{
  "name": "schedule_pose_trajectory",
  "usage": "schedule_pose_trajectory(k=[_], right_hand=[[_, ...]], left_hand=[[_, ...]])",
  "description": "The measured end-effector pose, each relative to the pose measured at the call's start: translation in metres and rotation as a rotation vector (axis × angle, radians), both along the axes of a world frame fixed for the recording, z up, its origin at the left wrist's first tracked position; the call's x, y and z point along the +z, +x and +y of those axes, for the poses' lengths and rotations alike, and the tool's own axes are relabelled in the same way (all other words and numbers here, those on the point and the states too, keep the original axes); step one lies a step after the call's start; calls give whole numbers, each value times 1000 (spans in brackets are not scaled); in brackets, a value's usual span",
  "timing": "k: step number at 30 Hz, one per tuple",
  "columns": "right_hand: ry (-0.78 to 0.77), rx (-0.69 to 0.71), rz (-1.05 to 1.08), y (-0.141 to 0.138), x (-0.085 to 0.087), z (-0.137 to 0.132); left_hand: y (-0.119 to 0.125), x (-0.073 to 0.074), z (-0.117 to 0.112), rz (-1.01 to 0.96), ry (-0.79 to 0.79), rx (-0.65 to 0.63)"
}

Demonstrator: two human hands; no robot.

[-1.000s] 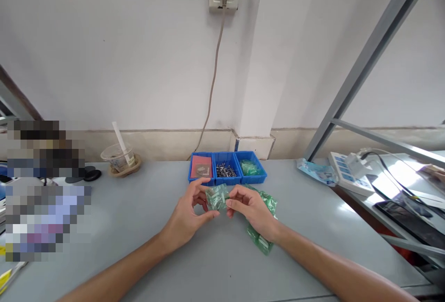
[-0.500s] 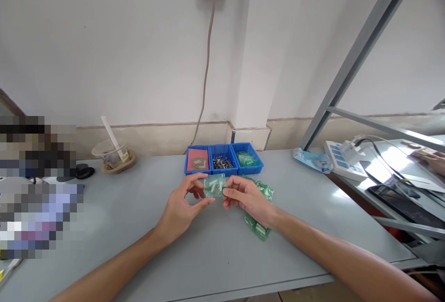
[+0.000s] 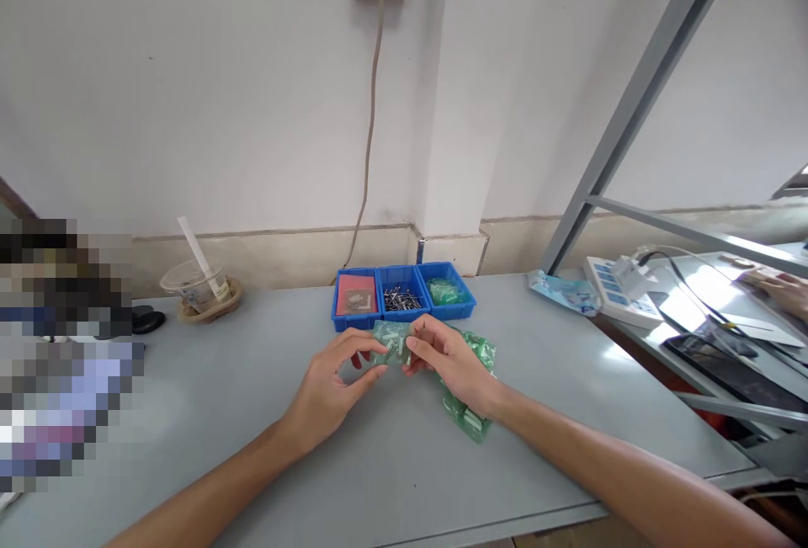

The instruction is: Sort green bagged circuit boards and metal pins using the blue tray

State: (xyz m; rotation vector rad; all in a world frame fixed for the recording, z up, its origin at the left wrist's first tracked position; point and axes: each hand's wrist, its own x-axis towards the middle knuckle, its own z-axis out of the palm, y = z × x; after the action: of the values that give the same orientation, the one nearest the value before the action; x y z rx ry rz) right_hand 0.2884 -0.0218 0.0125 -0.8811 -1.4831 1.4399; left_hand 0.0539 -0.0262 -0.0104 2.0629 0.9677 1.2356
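A small clear greenish plastic bag (image 3: 390, 336) with small pale metal pieces in it is held up above the table, in front of the blue bins. My right hand (image 3: 445, 359) pinches its right side between thumb and fingers. On the left side, the fingers of my left hand (image 3: 334, 371) are curled against the bag, the index fingertip lying over its front and the thumb just below. Beneath and beside my right hand lie more green plastic bags (image 3: 470, 422) with pale pieces inside, partly hidden by the hand and wrist.
Three joined blue bins stand by the wall: one with a red card and small bag (image 3: 358, 300), one with metal screws (image 3: 402, 300), one with green bags (image 3: 447, 290). A lidded cup (image 3: 195, 283) stands left; a power strip (image 3: 622, 291) and metal frame (image 3: 571, 228) are right.
My left index finger has moved from the bag's top corner down over its front. The bag has tilted and creased a little in my hands. The view has shifted slightly.
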Motion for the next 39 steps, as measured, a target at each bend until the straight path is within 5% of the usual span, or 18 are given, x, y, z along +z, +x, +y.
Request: schedule_pose_trajectory(k=[16,39], right_hand=[[215,-63,-178,-1,0,-2],[245,-95,-201,-1,-3,-4]], left_hand=[[-1,0,0,-29,-217,92],[-3,-2,-1,50,-159,75]])
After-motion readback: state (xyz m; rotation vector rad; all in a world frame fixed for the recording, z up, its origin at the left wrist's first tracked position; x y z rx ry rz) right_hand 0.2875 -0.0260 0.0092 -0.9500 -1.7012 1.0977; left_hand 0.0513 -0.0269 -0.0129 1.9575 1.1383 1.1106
